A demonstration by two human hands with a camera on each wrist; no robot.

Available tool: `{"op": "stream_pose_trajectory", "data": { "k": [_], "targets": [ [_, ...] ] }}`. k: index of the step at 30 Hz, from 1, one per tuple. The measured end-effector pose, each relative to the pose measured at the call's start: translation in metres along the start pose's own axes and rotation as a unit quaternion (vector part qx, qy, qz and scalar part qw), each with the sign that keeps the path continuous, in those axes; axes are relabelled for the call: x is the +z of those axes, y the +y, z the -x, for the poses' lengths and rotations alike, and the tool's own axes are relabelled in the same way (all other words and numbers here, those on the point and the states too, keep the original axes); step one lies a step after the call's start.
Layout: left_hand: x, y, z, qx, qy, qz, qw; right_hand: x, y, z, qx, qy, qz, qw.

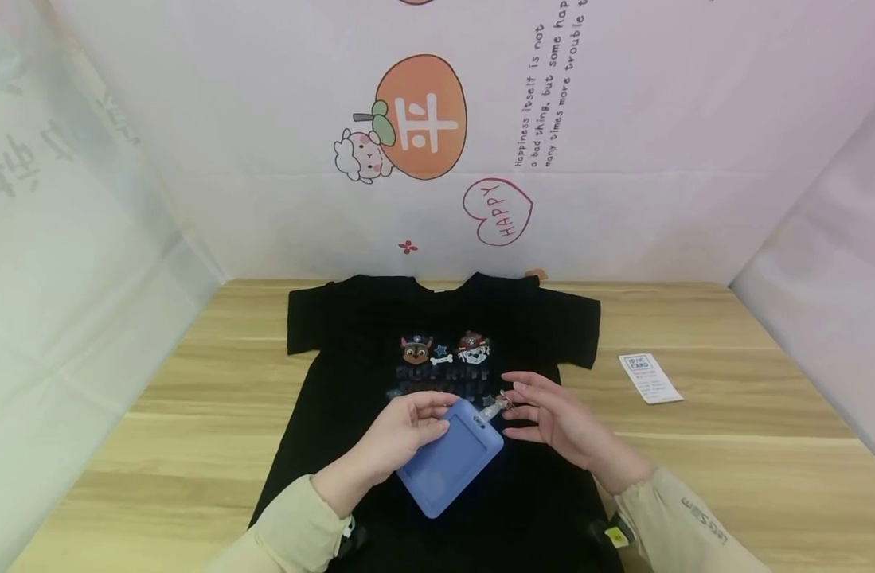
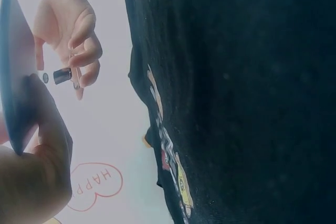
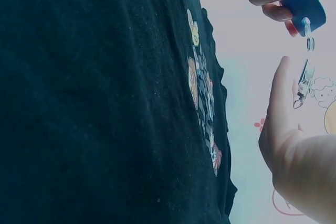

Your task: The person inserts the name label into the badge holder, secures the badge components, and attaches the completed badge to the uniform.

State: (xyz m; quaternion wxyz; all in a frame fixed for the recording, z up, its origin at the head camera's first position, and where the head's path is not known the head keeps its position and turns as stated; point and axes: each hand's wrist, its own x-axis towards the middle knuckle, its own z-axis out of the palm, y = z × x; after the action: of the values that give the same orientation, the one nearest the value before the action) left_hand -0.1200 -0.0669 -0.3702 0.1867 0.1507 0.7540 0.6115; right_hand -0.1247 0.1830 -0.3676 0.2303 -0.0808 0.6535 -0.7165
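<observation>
My left hand [image 1: 397,434] pinches a blue badge holder [image 1: 451,461] by its upper left edge, thumb on the front and fingers behind. The holder is tilted over a black T-shirt [image 1: 322,446]. From its top slot extends a short clear strap [image 1: 490,411] with a metal clip [image 3: 302,85]. Around the clip end, my right hand [image 1: 562,418] has its fingers spread and loosely bent, with the clip right at the fingertips. In the right wrist view the clip lies beside an extended digit, no firm grip on it showing.
The T-shirt lies spread on a wooden table [image 1: 186,414], cartoon dog faces [image 1: 444,350] printed on its chest. A white card [image 1: 650,379] marked ID/IC CARD lies right of the shirt. Behind the table hangs a printed white cloth [image 1: 279,159].
</observation>
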Motion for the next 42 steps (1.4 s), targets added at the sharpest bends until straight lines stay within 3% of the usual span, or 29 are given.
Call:
{"op": "stream_pose_trajectory", "data": {
  "k": [9, 16, 25, 42],
  "targets": [
    [-0.002, 0.002, -0.003, -0.005, -0.002, -0.039, 0.9992, 0.001, 0.000, -0.003, -0.001, -0.024, -0.001, 1.000],
    [-0.004, 0.002, -0.003, -0.009, -0.013, -0.038, 0.9991, 0.000, 0.003, -0.002, 0.009, -0.041, 0.011, 0.999],
    [-0.008, 0.003, -0.004, 0.003, -0.019, -0.066, 0.9976, -0.004, 0.008, -0.002, 0.016, -0.081, 0.004, 0.997],
    [-0.010, -0.003, -0.007, 0.010, 0.007, -0.084, 0.9964, 0.008, 0.006, -0.001, -0.030, -0.065, -0.004, 0.997]
  ]
}}
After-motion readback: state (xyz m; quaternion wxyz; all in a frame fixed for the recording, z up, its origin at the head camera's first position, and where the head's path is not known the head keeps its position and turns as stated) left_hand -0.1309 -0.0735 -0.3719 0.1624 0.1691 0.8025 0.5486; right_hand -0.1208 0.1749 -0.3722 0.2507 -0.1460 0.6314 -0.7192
